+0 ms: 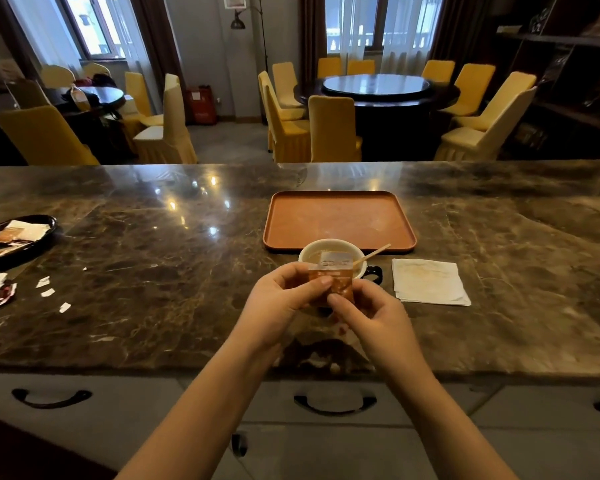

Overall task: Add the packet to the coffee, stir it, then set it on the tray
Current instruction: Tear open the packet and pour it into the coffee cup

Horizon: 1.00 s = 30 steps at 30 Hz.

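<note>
The one camera is sitting on my head, looking forward and down over the marble surface [153, 271] from close above its near edge. My forearms are reaching in from the bottom of the wide-angle view, while the dining room is stretching away across the top.

On your marble counter [153, 271], a folded napkin [430, 280] lies right; a black dish [47, 225] of torn wrappers [18, 232] sits far left, paper scraps [54, 294] scattered near it.
</note>
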### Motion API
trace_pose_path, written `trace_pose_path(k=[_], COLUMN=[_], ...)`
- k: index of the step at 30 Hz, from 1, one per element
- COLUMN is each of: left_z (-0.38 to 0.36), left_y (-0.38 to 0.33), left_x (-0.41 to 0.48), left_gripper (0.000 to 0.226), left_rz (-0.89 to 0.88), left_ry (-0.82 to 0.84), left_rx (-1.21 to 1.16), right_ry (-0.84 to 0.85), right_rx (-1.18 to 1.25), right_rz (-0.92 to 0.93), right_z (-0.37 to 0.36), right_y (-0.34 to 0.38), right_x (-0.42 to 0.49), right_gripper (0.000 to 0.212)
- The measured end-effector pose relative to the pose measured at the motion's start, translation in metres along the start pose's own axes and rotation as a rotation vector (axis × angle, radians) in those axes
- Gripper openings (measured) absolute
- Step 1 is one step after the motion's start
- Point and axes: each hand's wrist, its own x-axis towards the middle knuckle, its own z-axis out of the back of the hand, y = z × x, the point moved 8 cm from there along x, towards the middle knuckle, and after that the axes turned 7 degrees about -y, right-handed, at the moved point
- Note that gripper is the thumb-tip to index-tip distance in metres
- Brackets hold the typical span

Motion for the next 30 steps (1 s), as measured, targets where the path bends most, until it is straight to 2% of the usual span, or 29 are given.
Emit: trace_pose_path(k=[8,11,14,17,22,26,30], left_z=[-0.025,-0.031,-0.040,-0.043,-0.044,-0.045,-0.043], left_y=[-0.026,-0.039,-0.055,-0.071,-0.092,-0.083,-0.067], left_x=[0.025,0.041,0.061,0.085,0.117,0.136,0.151], left_gripper=[0.011,0.012,0.006,0.013,0.013,0.013,0.012], left_rz=[-0.103,-0.152,-0.187,-0.183,-0.204,-0.177,-0.144], left_ry=[0.045,0.073,0.123,0.141,0.246,0.331,0.369], left_rx=[0.175,0.270,0.366,0.416,0.544,0.625,0.637], right_ry=[-0.063,-0.070,-0.042,0.028,0.144,0.136,0.120], right_rx=[0.257,0.277,0.195,0.088,-0.105,-0.191,-0.209], right_rz=[-0.149,-0.152,-0.095,-0.045,-0.065,-0.104,-0.092], right_z=[0.015,0.022,0.026,0.031,0.037,0.039,0.038], right_y=[-0.002,0.004,0.017,0.029,0.033,0.021,0.012], right_x=[0.025,0.039,0.059,0.083,0.116,0.136,0.153], right_gripper=[0.018,0.021,0.017,0.009,0.007,0.012,0.009])
